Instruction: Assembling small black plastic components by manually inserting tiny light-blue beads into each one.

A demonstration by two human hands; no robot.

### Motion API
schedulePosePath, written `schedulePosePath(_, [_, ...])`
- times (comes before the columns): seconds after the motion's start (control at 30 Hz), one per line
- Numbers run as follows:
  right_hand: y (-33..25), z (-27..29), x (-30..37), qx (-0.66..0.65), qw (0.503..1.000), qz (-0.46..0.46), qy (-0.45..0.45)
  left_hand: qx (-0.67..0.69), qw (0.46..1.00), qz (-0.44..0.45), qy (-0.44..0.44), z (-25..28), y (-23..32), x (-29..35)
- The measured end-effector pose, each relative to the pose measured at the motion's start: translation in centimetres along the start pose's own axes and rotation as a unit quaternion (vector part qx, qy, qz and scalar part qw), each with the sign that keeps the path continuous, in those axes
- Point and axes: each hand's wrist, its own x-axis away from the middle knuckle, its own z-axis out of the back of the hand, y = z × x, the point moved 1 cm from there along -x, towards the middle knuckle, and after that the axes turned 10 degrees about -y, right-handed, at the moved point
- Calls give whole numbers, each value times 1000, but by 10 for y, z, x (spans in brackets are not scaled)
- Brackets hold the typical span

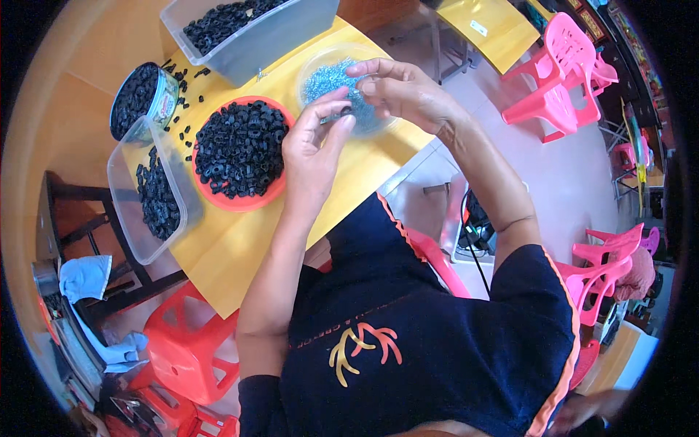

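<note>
My left hand [317, 132] is closed, thumb against bent fingers, on a small black plastic part [346, 111]. Facing it, my right hand [409, 93] has its thumb and forefinger brought together in a pinch; whatever is between those tips is too small to make out. Both hands hover above a round clear tub [306, 81] of small shiny metal screws [329, 79]. Left of my left hand, a red-orange bowl [244, 205] is heaped with black plastic parts [240, 149] like the one I hold.
Around the yellow table [218, 266] stand a large grey bin [269, 47], a round tin [166, 98] and a tilted clear box [125, 200], all holding black parts. Loose parts lie between them. Red stools [182, 349] and pink chairs [553, 80] surround the table.
</note>
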Motion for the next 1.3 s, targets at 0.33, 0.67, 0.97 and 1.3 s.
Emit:
schedulePosePath(0.33, [6, 8, -4, -69, 997, 2, 42, -145, 985, -74, -54, 0, -20, -28])
schedulePosePath(0.67, [7, 19, -8, 36, 994, 62, 83, -184, 981, -56, -20, 8, -19, -35])
schedulePosePath(0.97, [10, 13, -8, -12, 995, 66, 80, -185, 978, -81, -48, 2, -22, -38])
schedulePosePath(1.3, [21, 12, -11, 156, 953, 239, 98, -27, 999, -33, -20, -4, -21, -34])
